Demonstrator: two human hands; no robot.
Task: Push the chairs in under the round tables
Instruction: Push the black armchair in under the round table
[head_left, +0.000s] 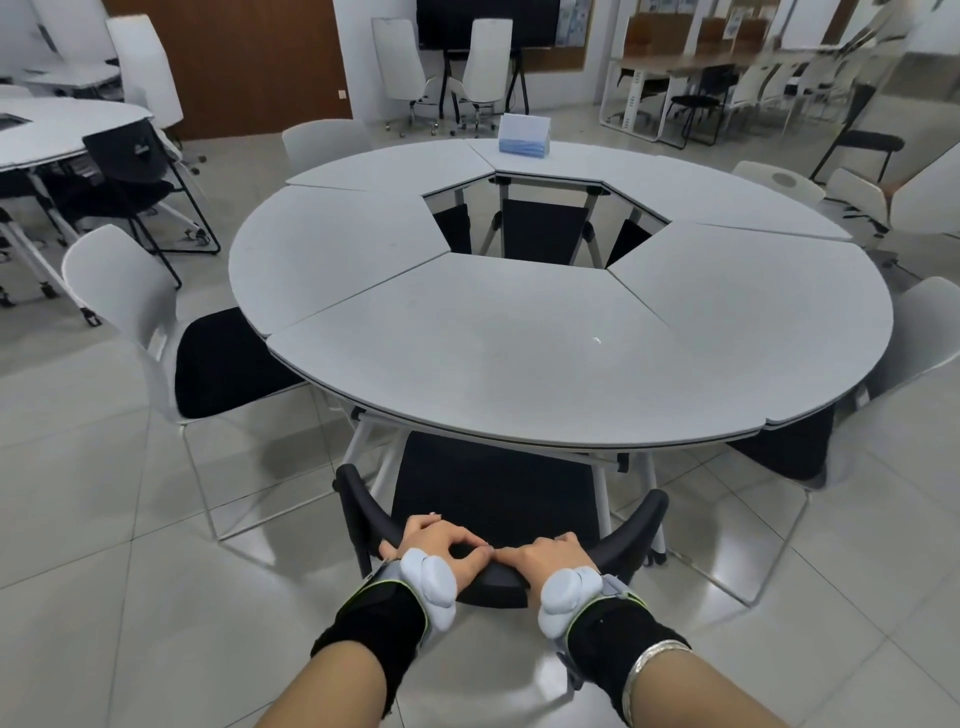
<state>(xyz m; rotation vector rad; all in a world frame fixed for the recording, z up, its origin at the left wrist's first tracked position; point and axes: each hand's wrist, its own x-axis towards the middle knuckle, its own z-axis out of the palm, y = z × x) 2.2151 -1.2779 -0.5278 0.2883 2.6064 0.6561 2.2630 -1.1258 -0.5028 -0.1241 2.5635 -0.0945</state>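
Note:
A black chair (488, 488) stands right in front of me, its seat partly under the near edge of the round white table (519, 364). Both hands grip the top of its curved backrest side by side. My left hand (441, 545) is shut on the backrest left of centre. My right hand (545, 553) is shut on it just to the right, thumbs almost touching. A white chair with a black seat (156, 322) stands at the table's left, its seat partly under. Another white chair (924, 338) sits at the right edge.
A blue-white box (523, 135) rests on the table's far side. More white chairs (324, 140) ring the far edge. A second round table (47, 130) with a black chair (130, 171) stands at the left. Office chairs and desks line the back wall. Tiled floor surrounds me.

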